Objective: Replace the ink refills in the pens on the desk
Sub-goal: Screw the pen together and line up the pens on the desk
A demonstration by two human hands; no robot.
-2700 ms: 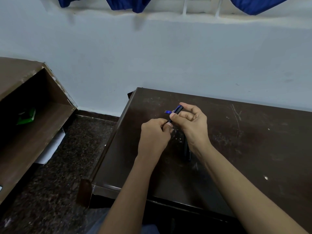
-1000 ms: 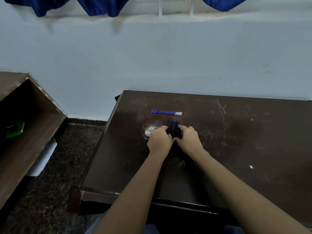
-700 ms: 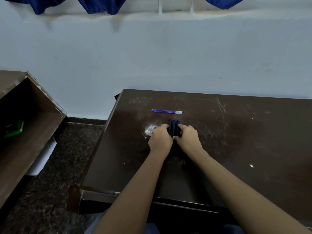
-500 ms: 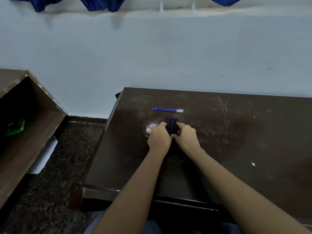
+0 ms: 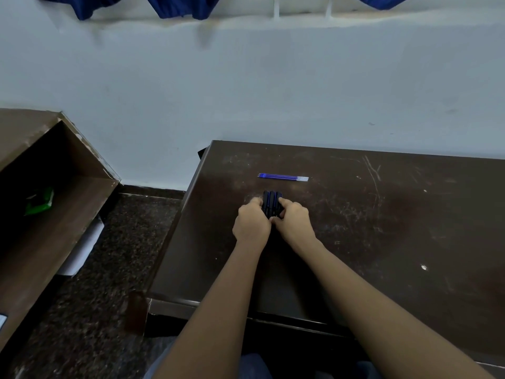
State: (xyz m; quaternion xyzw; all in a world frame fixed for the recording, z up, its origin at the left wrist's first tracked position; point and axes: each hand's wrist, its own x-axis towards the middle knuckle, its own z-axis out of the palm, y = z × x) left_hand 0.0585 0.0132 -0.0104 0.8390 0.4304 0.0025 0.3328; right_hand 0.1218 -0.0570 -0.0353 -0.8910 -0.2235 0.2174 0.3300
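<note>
Both hands meet near the middle of the dark wooden desk (image 5: 382, 228), closed in on a small cluster of dark pens (image 5: 272, 201) that lie side by side, pointing away from the person. The left hand (image 5: 252, 221) grips the cluster's left side with curled fingers; the right hand (image 5: 294, 222) clamps the right side, thumb tucked in at the near end. Only the pens' far ends show, black barrels with blue strips between. The rest is hidden under the knuckles, so the count is uncertain. Just beyond them, apart, blue ink refills (image 5: 282, 177) lie crosswise, pale ends to the right; the thin tubes sit too tight together to count. The desk's right and near edges are cut off. At the left is an open wooden shelf unit (image 5: 68, 214), with a green packet (image 5: 39, 200) inside, dim and blurred. Blue cloth (image 5: 185, 6) is cropped at the top.
</note>
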